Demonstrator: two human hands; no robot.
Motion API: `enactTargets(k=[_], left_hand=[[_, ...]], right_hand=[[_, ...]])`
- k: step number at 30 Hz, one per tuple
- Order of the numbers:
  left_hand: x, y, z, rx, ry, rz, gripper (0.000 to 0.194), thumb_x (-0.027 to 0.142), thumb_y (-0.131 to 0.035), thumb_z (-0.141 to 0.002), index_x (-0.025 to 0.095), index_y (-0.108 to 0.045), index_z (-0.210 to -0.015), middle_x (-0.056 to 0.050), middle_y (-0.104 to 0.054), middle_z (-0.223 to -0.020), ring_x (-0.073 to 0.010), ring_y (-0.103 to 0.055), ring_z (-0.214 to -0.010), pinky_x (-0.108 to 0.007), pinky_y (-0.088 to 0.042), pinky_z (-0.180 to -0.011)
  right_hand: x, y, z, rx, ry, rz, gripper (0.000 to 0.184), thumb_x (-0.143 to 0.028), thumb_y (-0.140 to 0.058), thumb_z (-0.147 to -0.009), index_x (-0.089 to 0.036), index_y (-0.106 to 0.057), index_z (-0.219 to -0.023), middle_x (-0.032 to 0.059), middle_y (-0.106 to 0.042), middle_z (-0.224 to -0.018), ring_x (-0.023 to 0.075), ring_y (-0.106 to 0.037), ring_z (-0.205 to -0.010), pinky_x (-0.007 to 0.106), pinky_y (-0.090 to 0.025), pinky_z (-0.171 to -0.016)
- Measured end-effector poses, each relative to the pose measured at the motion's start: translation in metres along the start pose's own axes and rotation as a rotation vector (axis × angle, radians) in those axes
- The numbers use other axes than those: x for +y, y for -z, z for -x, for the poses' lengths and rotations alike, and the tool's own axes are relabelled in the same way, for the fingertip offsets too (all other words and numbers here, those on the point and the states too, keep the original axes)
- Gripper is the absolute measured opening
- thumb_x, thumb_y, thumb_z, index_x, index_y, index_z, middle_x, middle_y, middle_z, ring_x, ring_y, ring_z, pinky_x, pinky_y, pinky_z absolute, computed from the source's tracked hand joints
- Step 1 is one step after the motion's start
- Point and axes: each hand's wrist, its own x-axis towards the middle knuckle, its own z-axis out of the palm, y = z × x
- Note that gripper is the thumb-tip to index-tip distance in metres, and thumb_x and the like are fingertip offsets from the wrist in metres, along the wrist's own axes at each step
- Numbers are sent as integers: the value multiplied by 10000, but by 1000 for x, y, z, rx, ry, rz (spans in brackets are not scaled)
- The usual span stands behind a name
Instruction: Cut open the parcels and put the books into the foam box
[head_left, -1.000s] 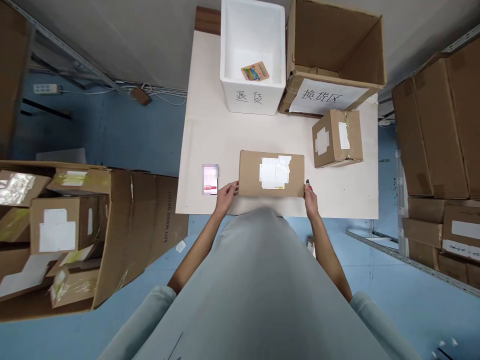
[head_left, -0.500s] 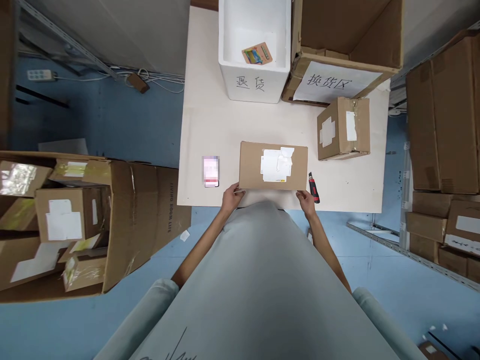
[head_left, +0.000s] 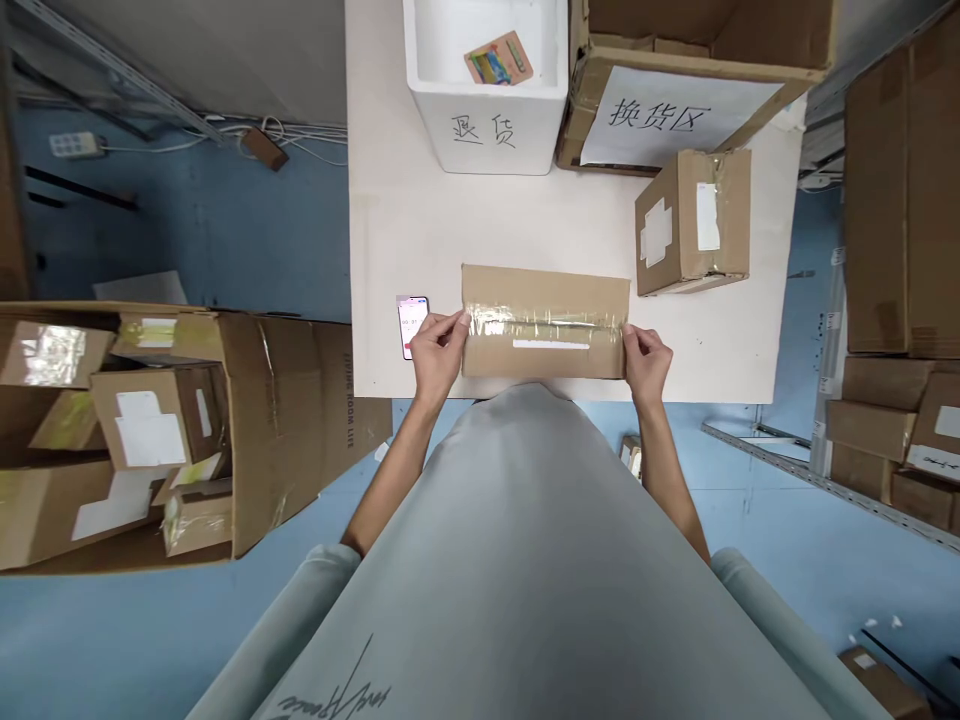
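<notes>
A flat brown cardboard box (head_left: 545,320) lies near the front edge of the pale table (head_left: 420,230), its clear-taped seam facing up. My left hand (head_left: 435,348) grips the box's left end with curled fingers. My right hand (head_left: 646,362) grips its right end the same way. A phone (head_left: 411,322) with a lit screen lies on the table just left of my left hand.
A smaller taped box (head_left: 694,222) stands at the right of the table. At the back stand a white foam bin (head_left: 487,120) holding a coloured card and an open carton (head_left: 675,110) with a paper sign. Cartons of parcels (head_left: 150,430) and shelves flank the table.
The box has been turned over: its white label face is gone and the taped seam now shows. Both hands moved to its ends. The red-handled knife at the right is hidden now.
</notes>
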Motion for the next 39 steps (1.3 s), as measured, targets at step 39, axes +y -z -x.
enactTargets(k=[39], left_hand=[[-74,-4,6,-541,363,75,837,322,-875,-626,189,-751,-1443,-176,-784,-1436,-318,-754,-1234,-481,-620,-1129]], right_hand=[[67,-14,14,-557,-263,-191,714,-416,-922,-662,-238,-803,-1343,150,-798,-1426,358,-714,-1314,599,-578,-1158]])
